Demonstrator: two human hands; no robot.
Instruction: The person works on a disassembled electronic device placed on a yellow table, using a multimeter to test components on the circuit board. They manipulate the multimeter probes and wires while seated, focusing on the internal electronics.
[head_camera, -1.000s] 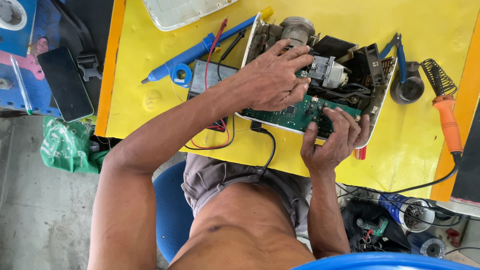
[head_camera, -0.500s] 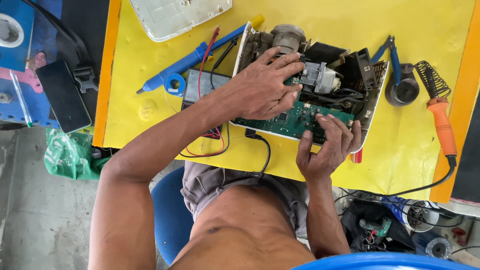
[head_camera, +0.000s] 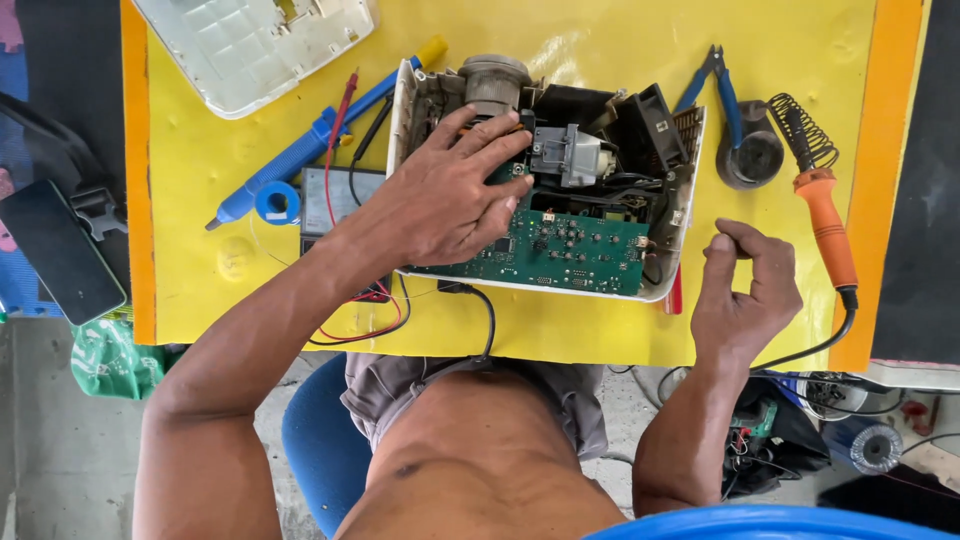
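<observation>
Where the yellow table top (head_camera: 560, 330) is widest, an opened device (head_camera: 545, 190) is set, its white casing uncovered so that the inner parts can be seen. A green circuit board (head_camera: 570, 250) is laid along the near side of the casing, and a grey lens barrel (head_camera: 493, 80) is mounted at the far edge. A small grey motor-like part (head_camera: 570, 155) is seated near the middle, with black housings beside it to the right.

The left hand (head_camera: 445, 195) is laid flat over the left portion of the device, fingers spread, the fingertips resting near the lens barrel and the grey part; nothing is pinched by it. The right hand (head_camera: 745, 295) is held just beside the right end of the casing, apart from it, the fingers curled loosely with thumb and forefinger drawn together; whether anything small is held between them cannot be told.

Further out, an orange-handled soldering iron (head_camera: 828, 225) is lain at the right, with its coiled stand (head_camera: 800, 130) and blue-handled cutters (head_camera: 722, 85) near it. At the left, a blue desoldering pump (head_camera: 310, 150), a roll of blue tape (head_camera: 277, 202) and a meter (head_camera: 335, 200) with red and black leads are placed. A white cover (head_camera: 250, 45) is rested at the far left corner.
</observation>
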